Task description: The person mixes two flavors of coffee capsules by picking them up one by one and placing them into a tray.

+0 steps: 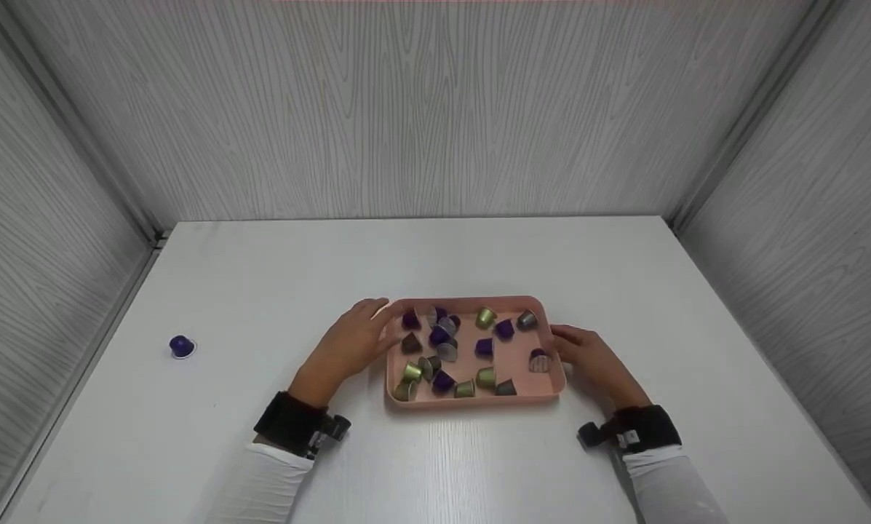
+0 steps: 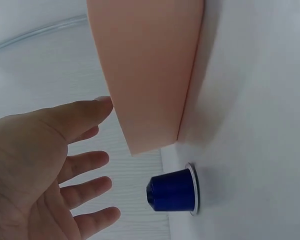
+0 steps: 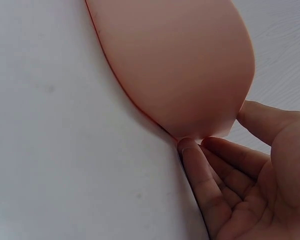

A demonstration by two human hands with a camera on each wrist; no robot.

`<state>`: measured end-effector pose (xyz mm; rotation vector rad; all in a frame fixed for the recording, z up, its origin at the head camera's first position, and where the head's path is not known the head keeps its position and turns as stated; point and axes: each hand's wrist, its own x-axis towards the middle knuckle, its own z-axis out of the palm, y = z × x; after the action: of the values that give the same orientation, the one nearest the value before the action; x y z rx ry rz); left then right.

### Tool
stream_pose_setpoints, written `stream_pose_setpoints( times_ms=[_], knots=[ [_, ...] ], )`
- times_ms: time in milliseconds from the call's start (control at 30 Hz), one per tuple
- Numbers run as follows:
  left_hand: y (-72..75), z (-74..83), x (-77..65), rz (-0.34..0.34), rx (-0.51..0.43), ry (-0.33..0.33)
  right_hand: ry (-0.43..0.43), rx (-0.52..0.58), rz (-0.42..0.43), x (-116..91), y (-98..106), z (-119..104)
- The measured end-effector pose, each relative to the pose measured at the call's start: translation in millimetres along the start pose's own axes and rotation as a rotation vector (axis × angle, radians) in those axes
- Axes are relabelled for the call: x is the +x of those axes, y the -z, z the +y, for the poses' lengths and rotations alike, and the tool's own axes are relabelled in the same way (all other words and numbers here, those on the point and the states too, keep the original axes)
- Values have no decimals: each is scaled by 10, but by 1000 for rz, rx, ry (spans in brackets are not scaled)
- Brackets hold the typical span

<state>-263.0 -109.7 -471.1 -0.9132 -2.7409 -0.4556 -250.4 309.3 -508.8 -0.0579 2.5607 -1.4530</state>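
A shallow pink tray (image 1: pixel 511 375) with rounded corners sits on the white table, holding several coffee capsules in purple, green, grey and brown. My left hand (image 1: pixel 354 339) is at its left side. In the left wrist view, the thumb (image 2: pixel 97 107) touches the tray's rim and the other fingers extend loosely, apart from the wall. At the right end, my right hand (image 1: pixel 594 362) grips the tray, thumb at the upper edge and fingertips (image 3: pixel 190 150) low against the wall. A blue coffee capsule (image 1: pixel 182 346) stands alone on the table at the far left, rim down.
The white tabletop (image 1: pixel 260 269) is bounded by a grey wood-grain panel (image 1: pixel 420 109) at the back, with similar panels on the left (image 1: pixel 35 218) and right (image 1: pixel 799 196). Black straps with small cameras are worn on both wrists.
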Motion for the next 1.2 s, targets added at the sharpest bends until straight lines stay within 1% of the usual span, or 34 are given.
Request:
stream_pose_setpoints(
  times_ms=[100,167,433,633,733,833,1033,1200],
  knots=[
    [23,-45,-49,-68,0,64,-2,-1,-1,6,-2,4],
    [28,-78,-78,-100,2,94,-5,-1,-1,7,-2,1],
    [37,-202,-186,-138,-66,178,-24,-12,-1,16,6,-10],
    [29,-256,-234,-223,-74,253,-32,-5,6,12,0,-4],
    [17,-277,-255,-249,-68,259,-17,-11,-2,3,-1,7],
    [11,-285,-269,-257,-65,250,-9,-8,-3,-2,-2,13],
    [1,-258,-261,-257,-65,246,-11,5,-8,3,2,23],
    [-2,-227,-242,-237,-55,238,-6,-3,-10,-4,11,20]
  ],
)
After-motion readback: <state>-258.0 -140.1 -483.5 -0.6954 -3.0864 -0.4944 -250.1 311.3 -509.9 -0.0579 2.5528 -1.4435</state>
